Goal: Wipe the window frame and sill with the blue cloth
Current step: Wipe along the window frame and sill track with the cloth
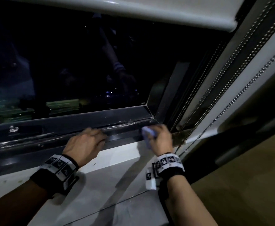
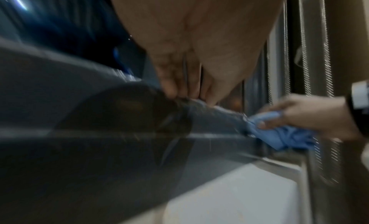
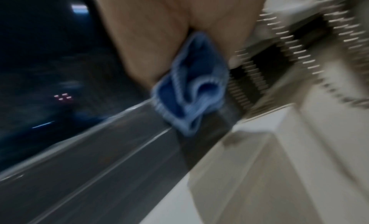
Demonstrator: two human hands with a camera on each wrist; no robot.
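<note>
My right hand point(image 1: 158, 137) grips a bunched blue cloth point(image 1: 147, 132) and holds it against the dark window frame point(image 1: 68, 126) near its lower right corner. The cloth point(image 2: 279, 132) shows folded under that hand's fingers, and in the right wrist view the cloth point(image 3: 191, 88) hangs from the palm onto the frame rail point(image 3: 99, 156). My left hand point(image 1: 86, 142) rests on the frame's lower ledge to the left of the cloth, fingers bent over the edge; its fingers point(image 2: 179, 78) touch the rail and hold nothing. The white sill point(image 1: 114, 162) lies below both hands.
Beaded blind chains point(image 1: 214, 88) hang just right of the cloth hand, beside the frame's upright. A rolled white blind point(image 1: 166, 12) spans the top. The dark glass point(image 1: 68, 62) reflects my arms. A small latch point(image 1: 13, 128) sits on the frame at the left.
</note>
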